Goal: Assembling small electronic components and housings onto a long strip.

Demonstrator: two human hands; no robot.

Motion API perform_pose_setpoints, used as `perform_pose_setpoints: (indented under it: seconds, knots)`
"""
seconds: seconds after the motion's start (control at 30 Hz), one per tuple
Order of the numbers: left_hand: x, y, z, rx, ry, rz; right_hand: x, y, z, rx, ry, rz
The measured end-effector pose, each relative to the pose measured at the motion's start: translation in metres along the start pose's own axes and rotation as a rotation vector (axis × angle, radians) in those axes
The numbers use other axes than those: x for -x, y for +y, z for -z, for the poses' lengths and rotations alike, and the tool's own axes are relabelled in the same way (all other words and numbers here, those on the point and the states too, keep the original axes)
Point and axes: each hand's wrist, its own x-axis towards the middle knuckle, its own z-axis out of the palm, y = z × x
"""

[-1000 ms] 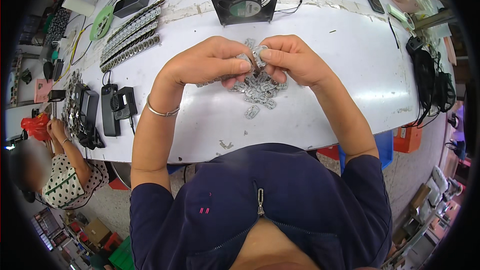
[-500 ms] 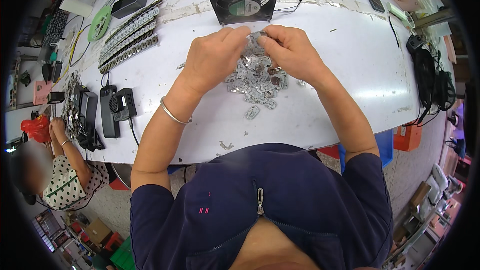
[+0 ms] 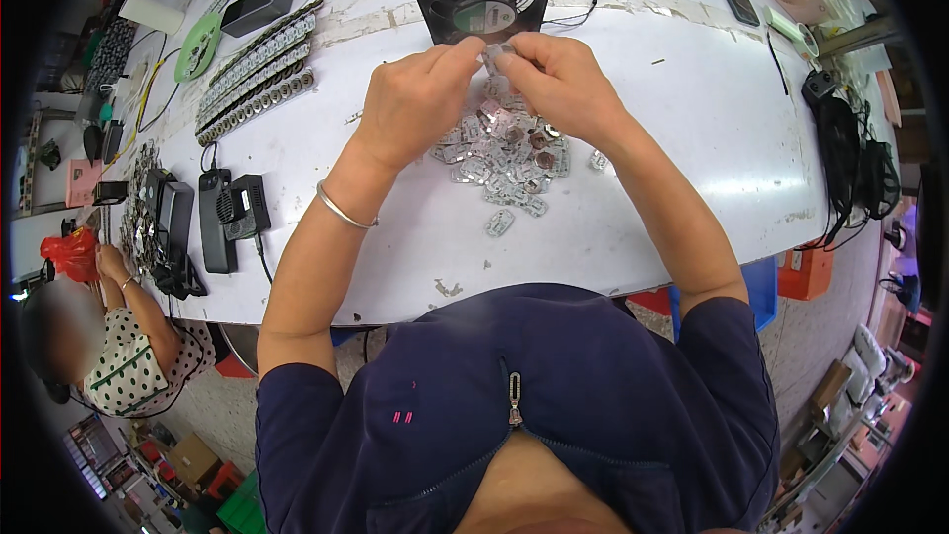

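Grasping a small pale piece (image 3: 498, 57) between thumb and fingers of the right hand (image 3: 567, 84); meeting it from the opposite side with the left hand (image 3: 415, 99). Cannot tell whether pinching or merely touching. Held over the far edge of a heap of similar pieces (image 3: 506, 155), near the black fan (image 3: 482, 10), above the white table (image 3: 405, 257).

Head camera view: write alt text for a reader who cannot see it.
A person's right hand pinches a small pale piece, the left hand close beside it, at the far end of a pile of similar pieces on a white table. A black fan stands beyond; at far left, another person in a spotted top is beside a red bag.
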Motion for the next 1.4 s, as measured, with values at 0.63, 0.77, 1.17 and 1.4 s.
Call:
perform_pose_setpoints:
  seconds: [0.63, 0.77, 1.17, 1.4]
  knots:
    - [0.002, 0.006, -0.012, 0.091, 0.084, 0.154, -0.012, 0.009, -0.002, -0.258, 0.014, -0.132]
    - [0.007, 0.014, -0.013, 0.13, 0.06, 0.128, 0.0, 0.015, -0.002, -0.155, 0.077, -0.131]
    - [-0.009, 0.04, 0.009, 0.434, -0.502, 0.312, 0.059, 0.017, 0.013, 0.133, 0.114, 0.203]
    - [-0.019, 0.04, 0.024, 0.544, -0.631, 0.389, 0.045, 0.013, 0.011, 0.101, -0.099, 0.166]
